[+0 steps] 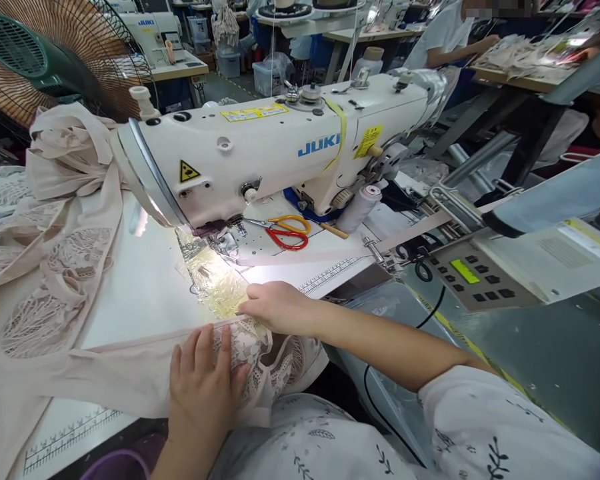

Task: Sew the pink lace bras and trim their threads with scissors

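My left hand lies flat on a beige lace garment at the table's front edge, fingers stretched out and a little apart. Just beyond it, my right hand is closed in a pinch on the garment's lace edge; the fingertips are partly hidden. The garment's lacy end hangs over the edge toward my lap. Past my hands, a shiny yellowish plate lies under the lamp light, leading to the needle area of a white sewing machine. The needle itself is hidden by the machine head.
Red-and-yellow-handled scissors and a thread cone lie by the machine bed. More joined beige lace pieces are heaped at left, before a fan. A control panel stands at right. Another person sits behind.
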`<state>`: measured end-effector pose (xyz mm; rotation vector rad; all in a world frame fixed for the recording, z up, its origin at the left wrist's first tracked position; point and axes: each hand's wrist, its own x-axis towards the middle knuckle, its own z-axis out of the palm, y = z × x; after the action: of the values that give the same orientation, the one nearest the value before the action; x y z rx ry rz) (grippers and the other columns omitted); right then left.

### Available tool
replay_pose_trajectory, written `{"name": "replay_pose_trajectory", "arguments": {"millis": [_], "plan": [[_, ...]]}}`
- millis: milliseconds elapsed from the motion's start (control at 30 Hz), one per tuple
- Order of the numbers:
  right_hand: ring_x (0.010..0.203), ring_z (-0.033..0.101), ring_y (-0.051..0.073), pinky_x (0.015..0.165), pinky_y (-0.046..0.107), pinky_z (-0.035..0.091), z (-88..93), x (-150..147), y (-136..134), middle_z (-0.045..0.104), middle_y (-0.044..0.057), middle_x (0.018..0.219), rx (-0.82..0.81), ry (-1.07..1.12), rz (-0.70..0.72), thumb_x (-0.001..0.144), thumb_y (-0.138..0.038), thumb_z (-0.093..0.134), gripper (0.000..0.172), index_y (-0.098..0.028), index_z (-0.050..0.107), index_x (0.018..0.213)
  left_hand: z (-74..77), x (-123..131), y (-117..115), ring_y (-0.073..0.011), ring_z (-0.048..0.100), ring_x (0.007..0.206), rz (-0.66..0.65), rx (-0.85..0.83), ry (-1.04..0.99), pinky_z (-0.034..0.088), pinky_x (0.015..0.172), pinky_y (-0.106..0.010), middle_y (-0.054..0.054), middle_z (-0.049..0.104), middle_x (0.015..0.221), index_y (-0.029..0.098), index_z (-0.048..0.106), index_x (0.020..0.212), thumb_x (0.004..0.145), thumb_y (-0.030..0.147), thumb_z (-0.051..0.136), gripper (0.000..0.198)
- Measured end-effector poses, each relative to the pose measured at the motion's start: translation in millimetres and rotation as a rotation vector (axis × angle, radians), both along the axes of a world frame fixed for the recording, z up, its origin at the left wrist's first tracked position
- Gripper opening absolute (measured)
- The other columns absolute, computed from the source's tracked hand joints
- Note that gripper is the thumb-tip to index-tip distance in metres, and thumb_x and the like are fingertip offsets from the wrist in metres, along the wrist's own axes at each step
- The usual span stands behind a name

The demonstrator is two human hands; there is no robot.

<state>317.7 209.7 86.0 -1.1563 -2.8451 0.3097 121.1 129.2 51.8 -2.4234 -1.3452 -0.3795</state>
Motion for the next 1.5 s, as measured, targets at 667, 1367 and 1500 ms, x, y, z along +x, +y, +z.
{"name": "replay_pose_trajectory", "arguments": {"millis": [667,1367,1500], "plan": [[0.069,0.049,0.016,0.05,0.027,0.019,7.1,-13.6,-2.5,0.059,0.005,0.084,-0.026,-0.067,0.018,0.086,-0.02,0.048,0.014,-0.018,0.063,0.087,1.0,26.0,2.4,-0.0362,0.048,0.102,-0.047,-0.088,-0.042,0.048,0.082,-0.05,-0.024,0.05,0.105,0.01,0.066,0.108,0.083,0.039,0.056,0.039],[0.073,0.053,0.019,0.053,0.029,0.025,22.0,9.1,-1.4,0.058,0.007,0.081,-0.038,-0.183,0.066,0.086,-0.013,0.046,0.017,-0.015,0.063,0.083,4.1,26.3,4.5,-0.0341,0.048,0.099,-0.045,-0.072,0.034,0.049,0.081,-0.047,-0.021,0.049,0.103,0.016,0.061,0.121,0.084,0.038,0.056,0.044],[0.073,0.053,0.019,0.054,0.029,0.027,27.1,15.6,-2.2,0.059,0.008,0.081,-0.066,-0.215,0.048,0.086,-0.011,0.046,0.018,-0.014,0.063,0.082,3.3,26.7,5.8,-0.0336,0.049,0.097,-0.039,-0.063,0.04,0.05,0.078,-0.046,-0.02,0.049,0.101,0.017,0.061,0.12,0.083,0.039,0.057,0.043]]}}
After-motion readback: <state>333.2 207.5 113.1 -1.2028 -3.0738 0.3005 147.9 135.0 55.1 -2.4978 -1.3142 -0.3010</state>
